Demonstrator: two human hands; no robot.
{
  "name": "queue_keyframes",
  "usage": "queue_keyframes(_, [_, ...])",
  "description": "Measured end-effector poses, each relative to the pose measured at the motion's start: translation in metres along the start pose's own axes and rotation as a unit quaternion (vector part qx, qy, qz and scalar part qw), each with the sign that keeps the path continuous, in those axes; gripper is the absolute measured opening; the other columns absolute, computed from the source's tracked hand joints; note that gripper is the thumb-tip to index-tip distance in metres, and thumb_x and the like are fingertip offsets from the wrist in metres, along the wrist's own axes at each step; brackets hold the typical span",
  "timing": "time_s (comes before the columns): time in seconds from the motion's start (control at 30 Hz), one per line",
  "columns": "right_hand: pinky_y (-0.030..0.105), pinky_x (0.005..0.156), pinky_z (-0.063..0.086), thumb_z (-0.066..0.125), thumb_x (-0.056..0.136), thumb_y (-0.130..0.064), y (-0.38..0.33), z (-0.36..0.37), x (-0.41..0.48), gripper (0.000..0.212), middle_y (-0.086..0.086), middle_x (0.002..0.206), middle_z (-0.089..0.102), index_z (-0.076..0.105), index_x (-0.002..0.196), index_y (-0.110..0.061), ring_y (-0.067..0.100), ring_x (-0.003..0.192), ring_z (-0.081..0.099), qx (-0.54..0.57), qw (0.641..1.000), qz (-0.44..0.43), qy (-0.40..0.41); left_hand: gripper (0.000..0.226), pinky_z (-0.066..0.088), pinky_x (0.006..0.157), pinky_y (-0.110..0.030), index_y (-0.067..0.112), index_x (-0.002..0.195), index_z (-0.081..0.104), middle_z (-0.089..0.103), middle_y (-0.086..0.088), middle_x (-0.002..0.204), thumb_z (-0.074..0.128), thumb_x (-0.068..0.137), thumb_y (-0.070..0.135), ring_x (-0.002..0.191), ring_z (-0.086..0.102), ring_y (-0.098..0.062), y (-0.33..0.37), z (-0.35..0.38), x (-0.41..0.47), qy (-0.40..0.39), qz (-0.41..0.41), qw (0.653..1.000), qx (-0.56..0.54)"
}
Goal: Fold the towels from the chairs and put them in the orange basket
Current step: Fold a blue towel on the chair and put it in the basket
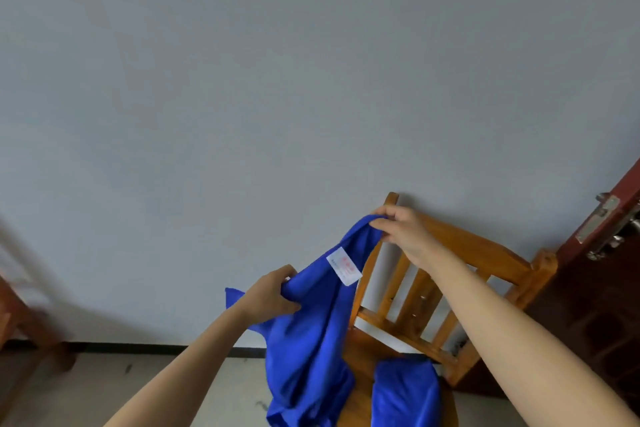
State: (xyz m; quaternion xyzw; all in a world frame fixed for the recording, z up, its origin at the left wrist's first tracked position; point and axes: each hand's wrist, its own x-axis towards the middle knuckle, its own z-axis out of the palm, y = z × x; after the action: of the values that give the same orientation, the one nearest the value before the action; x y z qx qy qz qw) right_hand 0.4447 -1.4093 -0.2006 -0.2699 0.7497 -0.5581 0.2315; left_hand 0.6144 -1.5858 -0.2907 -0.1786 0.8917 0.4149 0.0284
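Note:
A blue towel with a white label hangs in the air in front of a wooden chair. My right hand pinches its top edge near the chair's back rail. My left hand grips the towel's upper left edge, lower down. The cloth droops between both hands to the bottom of the view. A second blue towel lies bunched on the chair seat. The orange basket is not in view.
A plain grey wall fills most of the view. A dark red door with a metal lock stands at the right. Another piece of wooden furniture shows blurred at the left edge. Pale floor lies below.

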Motion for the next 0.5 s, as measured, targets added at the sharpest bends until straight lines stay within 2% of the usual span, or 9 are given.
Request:
queue_keyframes(0.13, [0.027,0.069,0.049,0.048,0.091,0.003,-0.014,-0.014,0.012,0.021,0.007,0.08,0.059,0.058,0.081,-0.012,0.018,0.077,0.057,0.052,0.998,-0.009,0.039,0.027,0.036,0.059,-0.02,0.027,0.079,0.048,0.054,0.004,0.072,0.057,0.072,0.003,0.063,0.046,-0.012,-0.037,-0.007,-0.004,-0.013,-0.06,0.997,-0.05])
queue_keyframes(0.23, [0.023,0.065,0.051,0.049,0.091,0.002,-0.017,-0.022,0.022,0.02,0.007,0.08,0.06,0.059,0.081,-0.013,0.017,0.075,0.059,0.067,0.996,-0.005,0.061,0.017,0.037,0.061,-0.021,0.016,0.078,0.054,0.057,0.001,0.07,0.06,0.065,0.007,0.065,0.049,-0.016,-0.057,-0.022,-0.008,0.03,-0.083,0.988,-0.126])
queue_keyframes(0.33, [0.025,0.067,0.051,0.049,0.092,0.0,-0.014,-0.021,0.037,0.019,0.007,0.08,0.06,0.059,0.081,-0.012,0.018,0.075,0.059,0.101,0.991,0.016,0.085,0.011,0.042,0.07,-0.025,0.007,0.078,0.06,0.062,0.0,0.068,0.065,0.069,0.003,0.07,0.055,-0.02,-0.069,-0.042,-0.013,0.083,-0.087,0.964,-0.237])
queue_keyframes(0.37, [0.025,0.066,0.051,0.049,0.092,-0.001,-0.012,-0.019,0.042,0.018,0.008,0.08,0.06,0.058,0.081,-0.012,0.018,0.074,0.059,0.121,0.987,0.028,0.098,0.01,0.045,0.073,-0.027,0.006,0.078,0.061,0.065,0.0,0.068,0.066,0.069,0.003,0.073,0.057,-0.021,-0.072,-0.049,-0.013,0.106,-0.081,0.941,-0.312])
queue_keyframes(0.43, [0.024,0.066,0.052,0.049,0.093,-0.003,-0.009,-0.015,0.053,0.016,0.007,0.081,0.06,0.056,0.082,-0.012,0.017,0.075,0.059,0.15,0.981,0.043,0.119,0.009,0.051,0.072,-0.027,0.007,0.078,0.068,0.071,-0.002,0.073,0.062,0.077,0.0,0.077,0.062,-0.022,-0.073,-0.064,-0.013,0.151,-0.061,0.858,-0.486])
queue_keyframes(0.47, [0.024,0.067,0.052,0.049,0.094,-0.004,-0.01,-0.013,0.06,0.016,0.007,0.083,0.06,0.056,0.082,-0.012,0.017,0.076,0.059,0.155,0.979,0.046,0.123,0.02,0.054,0.069,-0.025,0.01,0.077,0.072,0.072,-0.002,0.076,0.056,0.084,0.0,0.077,0.063,-0.02,-0.072,-0.073,-0.011,0.172,-0.046,0.821,-0.543])
queue_keyframes(0.5, [0.024,0.069,0.052,0.049,0.094,-0.005,-0.013,-0.011,0.065,0.015,0.007,0.084,0.06,0.056,0.083,-0.012,0.017,0.077,0.06,0.156,0.979,0.045,0.125,0.03,0.054,0.065,-0.022,0.013,0.074,0.074,0.073,-0.001,0.077,0.05,0.088,0.002,0.076,0.065,-0.017,-0.069,-0.082,-0.009,0.185,-0.03,0.799,-0.572])
